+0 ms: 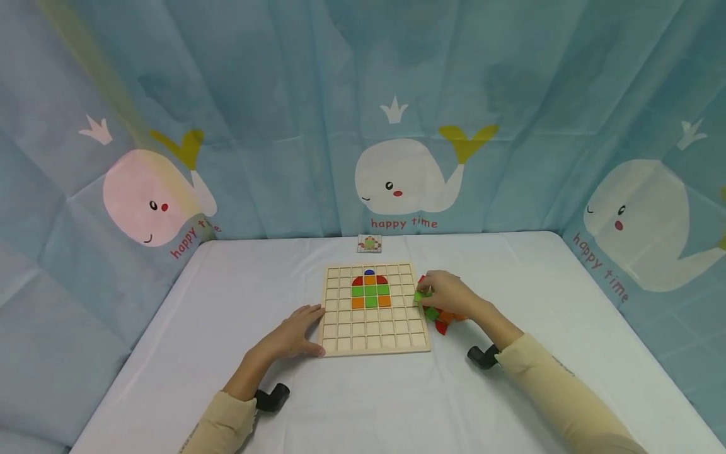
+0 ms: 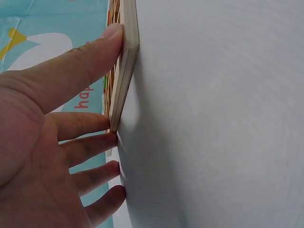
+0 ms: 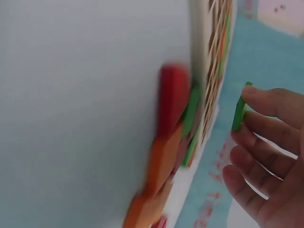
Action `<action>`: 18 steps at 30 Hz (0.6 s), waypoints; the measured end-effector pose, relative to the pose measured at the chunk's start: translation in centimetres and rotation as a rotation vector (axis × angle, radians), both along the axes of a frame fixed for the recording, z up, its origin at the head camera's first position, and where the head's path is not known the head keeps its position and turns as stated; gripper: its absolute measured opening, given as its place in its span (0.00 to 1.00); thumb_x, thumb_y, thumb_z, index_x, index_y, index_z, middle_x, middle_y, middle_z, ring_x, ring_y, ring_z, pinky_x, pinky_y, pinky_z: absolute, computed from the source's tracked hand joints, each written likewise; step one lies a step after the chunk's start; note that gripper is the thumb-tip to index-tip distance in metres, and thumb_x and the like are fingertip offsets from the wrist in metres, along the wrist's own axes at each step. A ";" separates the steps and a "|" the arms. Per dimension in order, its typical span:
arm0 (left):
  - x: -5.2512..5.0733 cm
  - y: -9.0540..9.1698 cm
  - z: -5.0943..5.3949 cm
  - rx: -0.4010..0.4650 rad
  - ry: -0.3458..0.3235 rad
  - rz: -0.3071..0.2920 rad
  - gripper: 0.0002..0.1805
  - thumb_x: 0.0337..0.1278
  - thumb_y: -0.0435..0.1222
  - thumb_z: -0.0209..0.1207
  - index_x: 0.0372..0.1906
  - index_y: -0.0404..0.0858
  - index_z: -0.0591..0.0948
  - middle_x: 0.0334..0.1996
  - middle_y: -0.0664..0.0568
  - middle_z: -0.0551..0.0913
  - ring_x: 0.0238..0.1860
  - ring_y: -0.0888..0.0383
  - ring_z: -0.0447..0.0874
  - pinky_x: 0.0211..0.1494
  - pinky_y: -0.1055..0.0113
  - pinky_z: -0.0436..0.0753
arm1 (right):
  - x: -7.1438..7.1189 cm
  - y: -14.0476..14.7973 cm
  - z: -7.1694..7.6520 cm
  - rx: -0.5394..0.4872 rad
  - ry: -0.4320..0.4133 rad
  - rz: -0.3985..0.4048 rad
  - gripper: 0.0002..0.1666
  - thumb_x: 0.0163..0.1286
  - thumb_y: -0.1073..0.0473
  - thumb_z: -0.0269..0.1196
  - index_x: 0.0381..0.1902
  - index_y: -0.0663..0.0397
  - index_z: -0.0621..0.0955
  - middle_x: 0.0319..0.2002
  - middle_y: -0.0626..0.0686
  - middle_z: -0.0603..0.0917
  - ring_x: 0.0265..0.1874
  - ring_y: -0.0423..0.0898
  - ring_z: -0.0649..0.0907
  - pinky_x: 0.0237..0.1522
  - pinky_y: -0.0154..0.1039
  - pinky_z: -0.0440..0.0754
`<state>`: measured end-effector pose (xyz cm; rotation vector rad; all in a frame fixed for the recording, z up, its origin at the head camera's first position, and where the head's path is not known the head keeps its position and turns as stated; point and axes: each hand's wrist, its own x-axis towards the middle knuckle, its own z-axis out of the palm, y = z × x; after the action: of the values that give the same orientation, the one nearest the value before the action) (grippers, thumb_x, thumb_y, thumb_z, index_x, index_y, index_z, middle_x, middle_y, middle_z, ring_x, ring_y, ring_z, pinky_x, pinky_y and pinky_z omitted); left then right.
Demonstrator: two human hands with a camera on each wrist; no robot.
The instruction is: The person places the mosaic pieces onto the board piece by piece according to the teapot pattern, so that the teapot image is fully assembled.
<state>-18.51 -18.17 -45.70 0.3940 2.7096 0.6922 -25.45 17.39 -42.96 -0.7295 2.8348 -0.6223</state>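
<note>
A wooden grid board (image 1: 368,343) lies on the white table. Red, orange, green and blue tiles fill some of its upper middle cells. At its left side rests my left hand (image 1: 293,333), fingers spread and nearly straight; in the left wrist view, the thumb (image 2: 90,61) touches the board near its corner. My right hand (image 1: 452,294) pinches a thin green tile (image 3: 241,108) between thumb and fingertips, raised beside the board's right edge. Below that hand are loose red, orange (image 3: 161,164) and green tiles, partly hidden by it in the head view.
A small picture card (image 1: 369,244) lies behind the board. The white tablecloth (image 1: 510,265) reaches back to a blue curtain (image 1: 272,126) printed with whales. Black curved pieces (image 1: 273,398) sit at both wrists.
</note>
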 end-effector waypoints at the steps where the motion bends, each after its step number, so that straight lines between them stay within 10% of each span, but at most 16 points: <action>1: 0.0 0.0 -0.1 0.002 -0.001 0.002 0.50 0.41 0.41 0.75 0.72 0.34 0.64 0.74 0.40 0.61 0.76 0.37 0.51 0.74 0.38 0.57 | 0.0 -0.5 0.1 -0.002 0.015 0.025 0.14 0.60 0.56 0.70 0.42 0.57 0.87 0.34 0.48 0.83 0.33 0.42 0.78 0.38 0.36 0.80; 18: 0.1 -0.1 -0.2 0.017 0.000 0.004 0.50 0.41 0.40 0.75 0.72 0.34 0.64 0.74 0.41 0.61 0.76 0.38 0.51 0.74 0.38 0.57 | 0.7 -7.6 -0.5 0.058 0.110 0.169 0.15 0.59 0.54 0.71 0.42 0.55 0.87 0.38 0.50 0.84 0.38 0.45 0.79 0.45 0.41 0.81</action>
<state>-18.46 -18.24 -45.87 0.3933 2.7068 0.7169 -24.71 9.80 -43.44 -1.0090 2.8352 -0.4859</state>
